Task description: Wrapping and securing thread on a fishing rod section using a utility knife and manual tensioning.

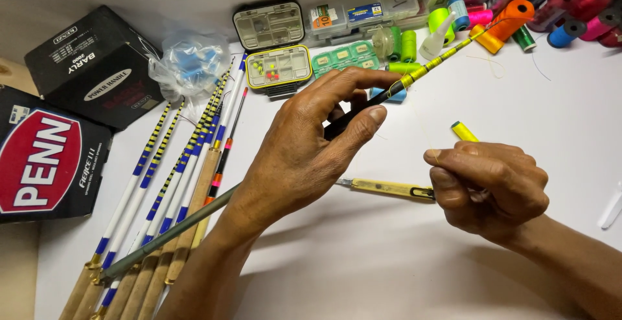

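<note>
My left hand (304,145) grips a thin fishing rod (424,67) between thumb and fingers. The rod runs from lower left to upper right, dark along the handle and banded yellow and black toward the tip. My right hand (489,180) is closed around a small yellow spool of thread (464,131), whose end sticks out above the fingers. A fine thread seems to run from it toward the rod. A yellow utility knife (389,188) lies on the white table (363,255) between my hands.
Several rods with blue, yellow and black bands and cork handles (168,184) lie at the left. Two black boxes (78,99) stand at the far left. Small tackle boxes (278,67) and many coloured thread spools (538,9) line the back edge.
</note>
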